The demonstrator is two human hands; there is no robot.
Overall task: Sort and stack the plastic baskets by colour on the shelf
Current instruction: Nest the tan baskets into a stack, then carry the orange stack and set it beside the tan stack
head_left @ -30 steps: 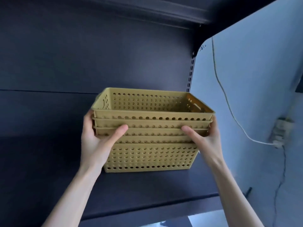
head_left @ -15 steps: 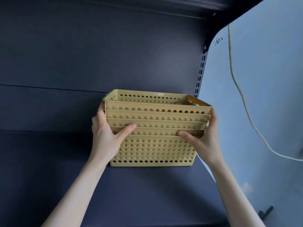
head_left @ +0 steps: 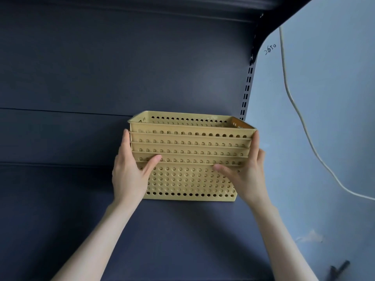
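Note:
A nested stack of several yellow perforated plastic baskets [head_left: 190,175] stands on the dark shelf board [head_left: 182,236], close to the shelf's right end. My left hand [head_left: 129,175] clasps the stack's left side, thumb lying across the front under the lower rims. My right hand [head_left: 246,175] holds the right side, thumb on the front wall. The stack's bottom edge meets the shelf board. No baskets of another colour are in view.
The dark back panel [head_left: 121,78] rises behind the stack and another shelf [head_left: 142,7] hangs overhead. A slotted upright [head_left: 246,92] marks the right end. Beyond it is a pale wall [head_left: 324,118] with a hanging white cable [head_left: 298,110].
Both hands have carried the yellow stack deeper onto the shelf towards the back panel, and it now stands on the board. My view has come closer and tipped upward.

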